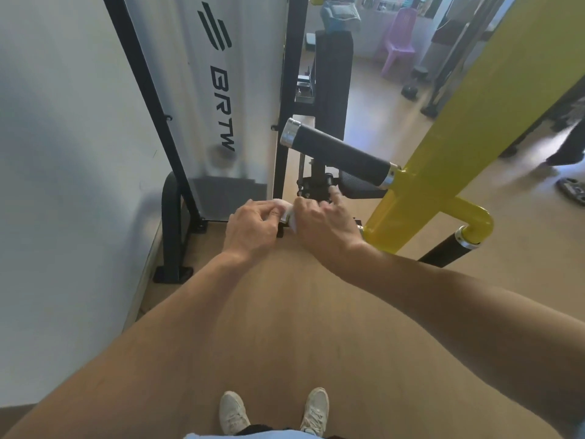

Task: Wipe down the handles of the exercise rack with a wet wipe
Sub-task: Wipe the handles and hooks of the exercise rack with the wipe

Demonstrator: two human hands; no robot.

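A small white wet wipe [287, 213] is pinched between my two hands in front of me. My left hand [253, 228] grips its left end and my right hand [326, 224] grips its right end, index finger stretched forward. Above and beyond the hands, a black rubber handle [340, 153] with silver end caps sticks out to the left from the yellow rack arm [468, 115]. A second black handle [443, 251] hangs from a yellow curved tube at the lower right. Most of the wipe is hidden by my fingers.
A black-framed weight stack with a translucent BRTW shield [221, 106] stands against the white wall at left. A black padded seat [335, 68] lies behind the handle. A purple chair [399, 39] and dumbbells [411, 87] are further back. My shoes [273, 410] are on the wooden floor.
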